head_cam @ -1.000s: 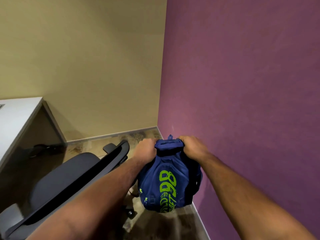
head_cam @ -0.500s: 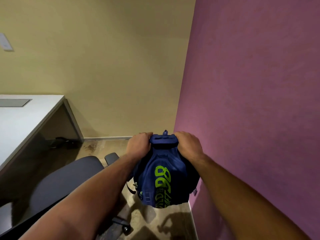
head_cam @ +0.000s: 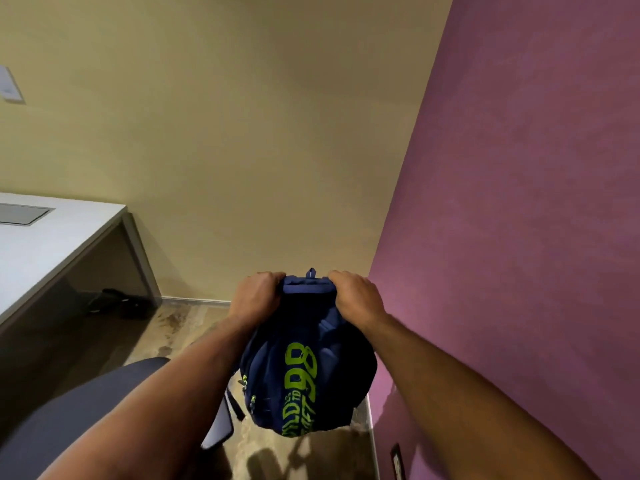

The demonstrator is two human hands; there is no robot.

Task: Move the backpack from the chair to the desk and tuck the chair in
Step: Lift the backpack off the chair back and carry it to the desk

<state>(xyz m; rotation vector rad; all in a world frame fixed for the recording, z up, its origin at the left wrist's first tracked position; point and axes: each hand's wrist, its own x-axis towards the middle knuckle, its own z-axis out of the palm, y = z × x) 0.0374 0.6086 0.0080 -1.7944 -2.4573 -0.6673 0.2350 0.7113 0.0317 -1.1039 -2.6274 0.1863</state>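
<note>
A navy backpack [head_cam: 304,368] with lime-green lettering hangs in the air in front of me, clear of the floor. My left hand [head_cam: 256,296] grips the left side of its top and my right hand [head_cam: 356,296] grips the right side. The dark grey chair [head_cam: 69,410] stands below my left forearm at lower left, with its armrest [head_cam: 221,427] beside the bag. The white desk [head_cam: 45,244] sits at the left edge, apart from the bag.
A purple wall [head_cam: 519,237] runs close along the right, with a socket [head_cam: 397,460] low on it. A beige wall [head_cam: 242,133] is ahead. Dark cables or items [head_cam: 117,303] lie on the floor under the desk.
The view has swung left and upward, showing more of the desk. The backpack stays gripped in both hands, held a little higher and further from the chair seat.
</note>
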